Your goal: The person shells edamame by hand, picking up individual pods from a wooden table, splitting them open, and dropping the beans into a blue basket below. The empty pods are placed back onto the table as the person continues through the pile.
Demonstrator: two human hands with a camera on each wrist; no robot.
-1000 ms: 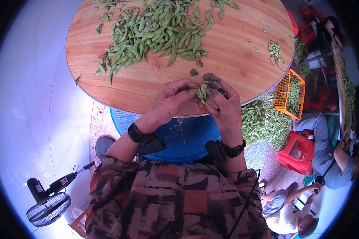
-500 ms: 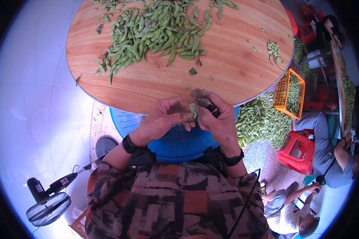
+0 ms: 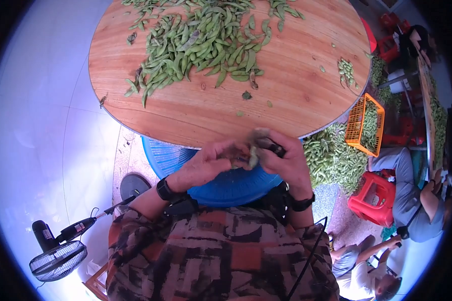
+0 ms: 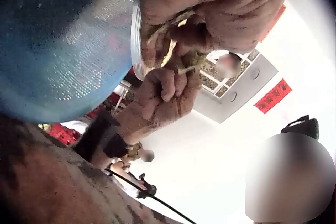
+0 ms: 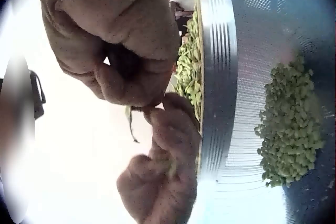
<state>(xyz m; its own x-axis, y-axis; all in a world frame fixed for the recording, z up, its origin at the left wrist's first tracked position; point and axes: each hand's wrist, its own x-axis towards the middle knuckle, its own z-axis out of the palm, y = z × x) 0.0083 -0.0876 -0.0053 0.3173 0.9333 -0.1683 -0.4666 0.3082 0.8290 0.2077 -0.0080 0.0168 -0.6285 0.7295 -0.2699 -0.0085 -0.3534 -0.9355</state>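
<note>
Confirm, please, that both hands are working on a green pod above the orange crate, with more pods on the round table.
Not quite: the head view shows the left hand and right hand above the blue basket, not the orange crate. The green pod and the pods on the round table are right.

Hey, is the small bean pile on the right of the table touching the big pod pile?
Apart. The head view shows a stretch of wood between the bean pile and pod pile.

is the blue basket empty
No, a heap of small green beans lies inside the blue basket.
</note>
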